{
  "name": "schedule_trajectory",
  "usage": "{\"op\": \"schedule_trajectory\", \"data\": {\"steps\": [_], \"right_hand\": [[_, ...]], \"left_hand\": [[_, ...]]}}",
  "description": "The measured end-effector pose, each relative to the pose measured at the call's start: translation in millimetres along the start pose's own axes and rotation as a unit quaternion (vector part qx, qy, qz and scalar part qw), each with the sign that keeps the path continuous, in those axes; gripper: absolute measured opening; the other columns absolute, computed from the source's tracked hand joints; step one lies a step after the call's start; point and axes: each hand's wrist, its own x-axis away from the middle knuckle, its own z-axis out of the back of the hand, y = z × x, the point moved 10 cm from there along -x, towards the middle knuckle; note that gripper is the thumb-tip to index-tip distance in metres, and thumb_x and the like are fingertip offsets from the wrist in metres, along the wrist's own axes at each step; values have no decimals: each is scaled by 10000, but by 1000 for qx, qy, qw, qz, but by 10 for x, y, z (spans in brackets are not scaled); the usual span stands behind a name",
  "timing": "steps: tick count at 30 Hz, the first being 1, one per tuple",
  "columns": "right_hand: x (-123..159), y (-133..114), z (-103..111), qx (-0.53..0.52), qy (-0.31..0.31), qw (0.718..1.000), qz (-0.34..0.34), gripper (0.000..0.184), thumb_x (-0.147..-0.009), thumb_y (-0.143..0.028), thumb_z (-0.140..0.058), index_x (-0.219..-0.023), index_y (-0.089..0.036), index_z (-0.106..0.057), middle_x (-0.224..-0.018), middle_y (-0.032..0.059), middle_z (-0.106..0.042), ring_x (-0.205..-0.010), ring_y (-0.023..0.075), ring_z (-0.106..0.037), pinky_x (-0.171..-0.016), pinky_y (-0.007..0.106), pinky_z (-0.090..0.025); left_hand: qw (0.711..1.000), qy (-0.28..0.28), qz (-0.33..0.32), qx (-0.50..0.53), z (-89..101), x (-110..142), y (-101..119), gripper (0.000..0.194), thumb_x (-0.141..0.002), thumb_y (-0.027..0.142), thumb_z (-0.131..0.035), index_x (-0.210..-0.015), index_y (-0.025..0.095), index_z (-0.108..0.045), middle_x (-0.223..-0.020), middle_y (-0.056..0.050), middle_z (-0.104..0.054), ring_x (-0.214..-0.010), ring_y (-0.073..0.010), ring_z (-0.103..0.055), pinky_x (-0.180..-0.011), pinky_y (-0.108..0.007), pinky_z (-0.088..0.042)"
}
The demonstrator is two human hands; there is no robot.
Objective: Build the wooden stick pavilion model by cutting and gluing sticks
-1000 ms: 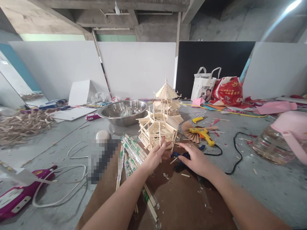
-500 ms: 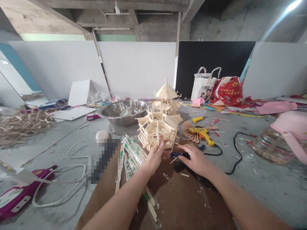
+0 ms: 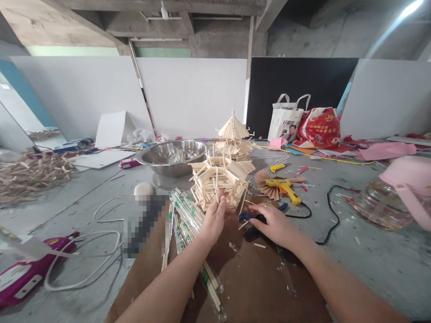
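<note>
two hands: the left hand (image 3: 214,219) grips the near edge of the stick frame (image 3: 220,179), mid-view; the right hand (image 3: 272,223) covers a blue-handled tool (image 3: 246,217), its grip unclear. from the frame, a peaked tower (image 3: 233,129) blocks twelve o'clock, with a steel basin (image 3: 171,168) at ten, wrapped sticks (image 3: 186,217) at eight, a yellow glue gun (image 3: 286,189) at three.

Yellow glue gun (image 3: 284,186) — bag (image 3: 320,128) in red (gold-marked) — pink lid (image 3: 411,172)

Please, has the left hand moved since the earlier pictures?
Yes, a little to the left: the left hand is now farther from the corded yellow glue gun, which lies in the same place.
</note>
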Motion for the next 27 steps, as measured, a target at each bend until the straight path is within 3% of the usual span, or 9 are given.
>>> {"op": "schedule_trajectory", "data": {"steps": [9,13,27], "right_hand": [[2,14,-21,-1,-10,1000,-6,307,-761,-326,-451,-1003,-171,-557,-1006,78,-600,-947,207,-521,-817,351,-396],[-1,6,-19,-1,-16,1000,-8,316,-765,-325,-445,-1009,-157,-554,-1022,85,-593,-961,208,-513,-823,351,-392],[-6,-9,-23,-3,-10,1000,6,262,-762,-308,-451,-959,-188,-575,-989,76,-606,-928,204,-532,-795,348,-403]], "left_hand": [[996,84,20,-6,247,-89,-9,596,-746,470,-426,-1248,159,-341,-1089,-115,-547,-658,-148,-596,-533,-242,-466],[993,121,16,12,320,-99,24,543,-764,444,-412,-1232,174,-350,-1213,-116,-445,-599,-106,-592,-513,-226,-468],[990,137,24,5,333,-59,23,553,-774,447,-394,-1264,214,-285,-1225,-119,-433,-564,-87,-574,-437,-191,-447]]}}
